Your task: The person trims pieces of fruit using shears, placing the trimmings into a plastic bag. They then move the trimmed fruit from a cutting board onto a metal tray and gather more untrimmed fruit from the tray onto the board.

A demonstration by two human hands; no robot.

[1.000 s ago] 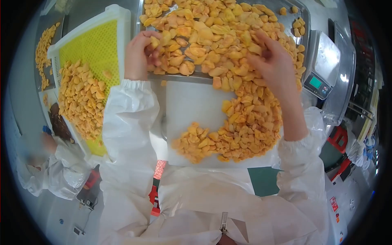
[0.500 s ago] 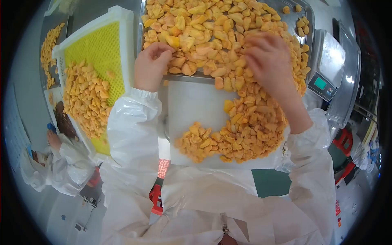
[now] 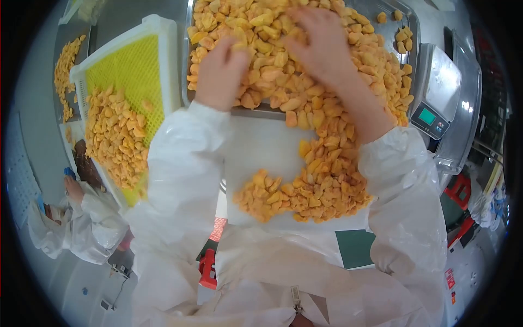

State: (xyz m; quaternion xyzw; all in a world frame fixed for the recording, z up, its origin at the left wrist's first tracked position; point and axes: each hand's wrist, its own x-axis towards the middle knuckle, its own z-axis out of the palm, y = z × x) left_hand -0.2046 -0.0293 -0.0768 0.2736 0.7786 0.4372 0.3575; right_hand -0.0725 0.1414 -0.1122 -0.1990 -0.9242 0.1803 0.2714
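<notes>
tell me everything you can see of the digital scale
The digital scale sits just outside the right side of the metal tray, on the person's right. It has a broad, smooth, pale silvery platform with glare on it, metal by its look, and a dark control panel at the end nearer the person. The panel's screen glows green, so it appears switched on, with small buttons beside it; any reading is too small to make out. Neither hand touches it.
</notes>
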